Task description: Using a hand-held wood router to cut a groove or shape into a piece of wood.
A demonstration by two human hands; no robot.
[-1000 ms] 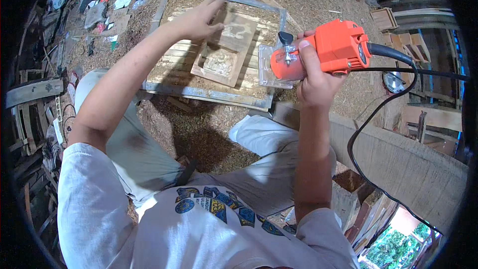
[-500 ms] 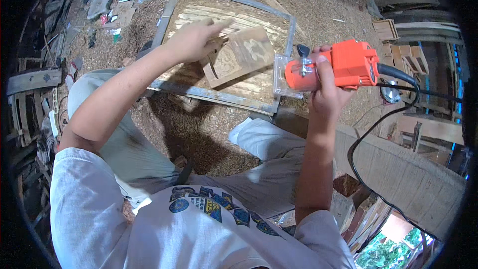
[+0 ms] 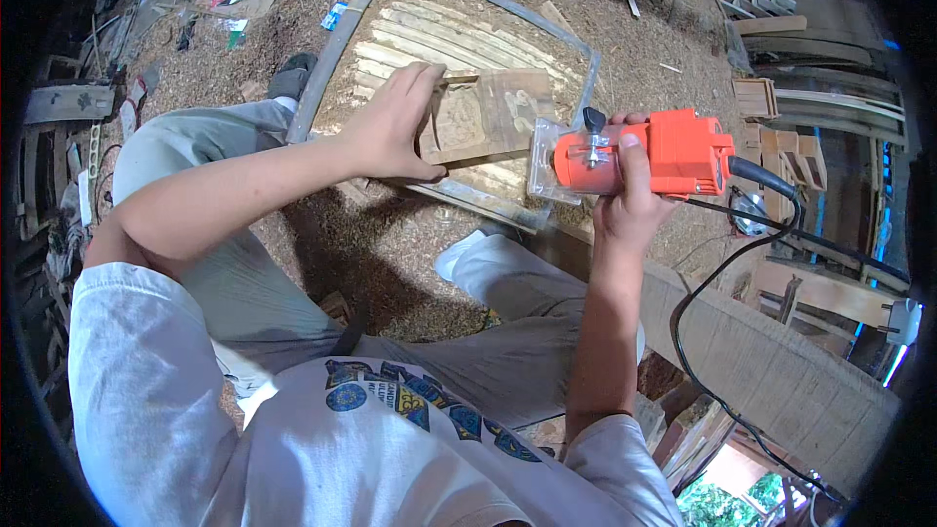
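A wooden block [image 3: 470, 120] with a carved recess lies on a low, slatted work surface [image 3: 330, 68] edged in grey. My left hand [image 3: 395, 127] spans the block's left end, thumb at the near edge and fingers at the far edge. In my right hand [image 3: 632, 176] is an orange trim router [image 3: 685, 151], gripped around its body and lying on its side. Its clear base [image 3: 542, 158] faces the block's right end and overlaps it in view; whether they touch I cannot tell. The router's bit is hidden.
A black power cord [image 3: 676, 317] trails from the router down the right side. A long wooden beam [image 3: 742, 322] runs along the lower right. Wood shavings cover the ground [image 3: 673, 68]. Small wooden frames [image 3: 800, 158] stand at the right, and a white plug [image 3: 903, 322] hangs near the edge.
My left hand has come down from over the block's far left corner to hold its left end. The block has turned clockwise and sits straighter. The router's base now overlaps the block's right end in view.
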